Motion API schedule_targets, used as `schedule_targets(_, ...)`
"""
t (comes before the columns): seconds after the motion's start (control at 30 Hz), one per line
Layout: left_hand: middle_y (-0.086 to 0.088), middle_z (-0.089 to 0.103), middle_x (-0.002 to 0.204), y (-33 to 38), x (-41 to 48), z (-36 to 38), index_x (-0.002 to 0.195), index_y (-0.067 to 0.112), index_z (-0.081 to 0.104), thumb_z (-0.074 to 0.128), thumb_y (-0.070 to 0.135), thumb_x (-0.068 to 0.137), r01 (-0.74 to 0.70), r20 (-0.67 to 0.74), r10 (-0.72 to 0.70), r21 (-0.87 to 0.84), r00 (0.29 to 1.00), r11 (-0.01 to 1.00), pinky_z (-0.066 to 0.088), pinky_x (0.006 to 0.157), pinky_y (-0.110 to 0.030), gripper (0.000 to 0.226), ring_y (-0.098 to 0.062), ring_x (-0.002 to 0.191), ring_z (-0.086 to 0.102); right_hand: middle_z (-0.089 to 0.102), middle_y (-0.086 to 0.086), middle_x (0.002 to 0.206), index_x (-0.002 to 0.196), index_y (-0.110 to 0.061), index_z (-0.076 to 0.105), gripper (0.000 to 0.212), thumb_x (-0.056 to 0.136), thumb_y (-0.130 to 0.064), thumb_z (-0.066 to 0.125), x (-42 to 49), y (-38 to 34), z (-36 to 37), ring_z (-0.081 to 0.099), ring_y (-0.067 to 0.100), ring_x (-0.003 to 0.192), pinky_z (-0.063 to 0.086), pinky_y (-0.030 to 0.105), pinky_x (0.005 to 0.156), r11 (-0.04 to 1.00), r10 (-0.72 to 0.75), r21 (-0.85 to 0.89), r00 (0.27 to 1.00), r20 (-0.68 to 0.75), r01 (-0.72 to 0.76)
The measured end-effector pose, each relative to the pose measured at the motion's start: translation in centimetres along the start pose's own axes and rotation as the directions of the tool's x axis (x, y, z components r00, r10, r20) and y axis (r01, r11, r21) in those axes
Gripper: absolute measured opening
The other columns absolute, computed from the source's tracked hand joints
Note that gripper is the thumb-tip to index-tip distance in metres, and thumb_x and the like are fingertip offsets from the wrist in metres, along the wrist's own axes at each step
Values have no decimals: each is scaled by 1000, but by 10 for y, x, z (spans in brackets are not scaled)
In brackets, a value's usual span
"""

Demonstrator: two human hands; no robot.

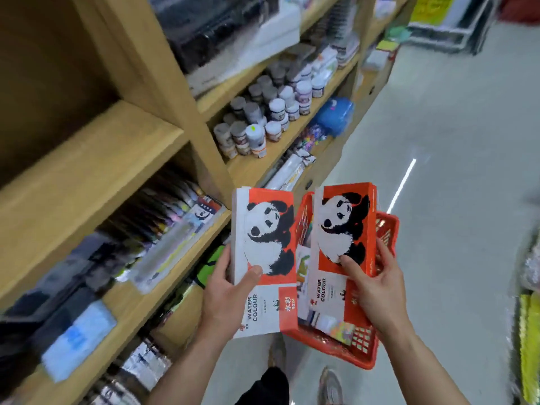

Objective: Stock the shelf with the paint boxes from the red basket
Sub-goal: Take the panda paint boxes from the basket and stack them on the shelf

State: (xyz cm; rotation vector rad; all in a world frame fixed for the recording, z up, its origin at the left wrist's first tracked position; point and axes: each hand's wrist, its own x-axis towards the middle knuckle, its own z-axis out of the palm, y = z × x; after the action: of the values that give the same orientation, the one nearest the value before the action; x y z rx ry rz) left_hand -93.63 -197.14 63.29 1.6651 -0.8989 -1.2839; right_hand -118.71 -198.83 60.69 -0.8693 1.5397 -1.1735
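**Two paint boxes held over the basket**

In a shop aisle, you stand on a pale grey floor [455, 118] with a wooden shelf unit [96, 159] running along your left, from 7 o'clock up toward 1 o'clock. Its boards carry small paint jars [263, 112], a blue pack [336, 115] and blurred packets lower down.

Your left hand [228, 296] grips one paint box [267, 258] at its lower left edge, thumb across the front and fingers wrapped behind. Your right hand [377, 287] holds a second paint box [342, 247], thumb pressed on the panda print and fingers curled round the right edge. Both boxes stand side by side, close but apart, long axes running 6 to 12 o'clock, panda ends up, "WATER COLOUR" ends toward you.

The red basket [350, 349] sits on the floor beneath and behind them at 5 o'clock, with more goods inside.
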Motion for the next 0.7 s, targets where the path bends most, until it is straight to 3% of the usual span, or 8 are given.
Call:
schedule_targets(0.13, 9, 82, 111, 34, -42, -36, 129, 55, 61, 77, 19, 93, -139, -173, 121, -96, 977, 986, 61, 60, -25, 52, -22, 87, 82, 81, -3, 113, 137, -35, 62, 55, 88, -22, 82, 3, -55, 27, 81, 22, 92, 65, 42, 73, 995, -98, 20, 976, 197, 96)
schedule_targets(0.2, 9, 83, 105, 62, -83, -84, 112, 63, 65, 75, 17, 94, -229, -353, 165, -147, 921, 962, 59, 55, -24, 51, -21, 80, 82, 82, -5, 111, 133, -36, 66, 49, 87, -24, 81, -10, -111, 81, 81, 22, 94, 63, 45, 83, 978, -201, 28, 895, 398, 207)
schedule_targets(0.27, 8, 83, 101, 72, -91, -112, 110, 64, 66, 75, 17, 93, -260, -408, 178, -152, 895, 954, 59, 51, -24, 51, -22, 75, 82, 83, -5, 105, 126, -36, 70, 43, 88, -17, 80, -12, -142, 118, 81, 21, 92, 63, 41, 83, 967, -247, 62, 844, 477, 248)
schedule_targets(0.37, 6, 84, 100, 74, -100, -126, 131, 48, 60, 75, 20, 92, -232, -462, 128, -175, 877, 957, 59, 50, -28, 50, -26, 75, 82, 83, -8, 100, 112, -40, 75, 37, 89, -11, 79, -8, -157, 143, 81, 14, 88, 61, 23, 72, 953, -295, 104, 789, 538, 285)
schedule_targets(0.43, 2, 84, 101, 74, -105, -134, 128, 49, 62, 75, 24, 92, -228, -484, 118, -177, 867, 957, 60, 54, -33, 46, -28, 77, 82, 83, -8, 99, 106, -40, 77, 33, 88, -12, 80, -2, -165, 158, 81, 13, 87, 60, 20, 70, 954, -290, 101, 777, 559, 284)
schedule_targets(0.53, -3, 84, 101, 87, -110, -177, 115, 55, 66, 75, 26, 92, -286, -533, 131, -221, 836, 932, 62, 55, -38, 38, -31, 78, 82, 84, -3, 96, 102, -32, 79, 24, 83, -19, 82, -5, -198, 220, 81, 19, 85, 62, 30, 68, 952, -287, 100, 736, 613, 288)
schedule_targets(0.63, -2, 83, 107, 99, -100, -221, 121, 56, 63, 74, 25, 93, -318, -533, 141, -256, 834, 913, 65, 62, -46, 43, -34, 84, 81, 84, 1, 91, 106, -20, 77, 24, 83, -20, 85, 1, -227, 289, 82, 24, 78, 63, 36, 67, 965, -228, 48, 731, 643, 259)
schedule_targets(0.7, -1, 83, 106, 104, -90, -246, 126, 51, 61, 74, 23, 93, -343, -540, 163, -251, 826, 905, 63, 56, -40, 45, -32, 82, 82, 84, 7, 89, 111, -13, 76, 29, 84, -20, 85, 9, -236, 326, 82, 26, 76, 62, 36, 65, 980, -156, 10, 737, 658, 199)
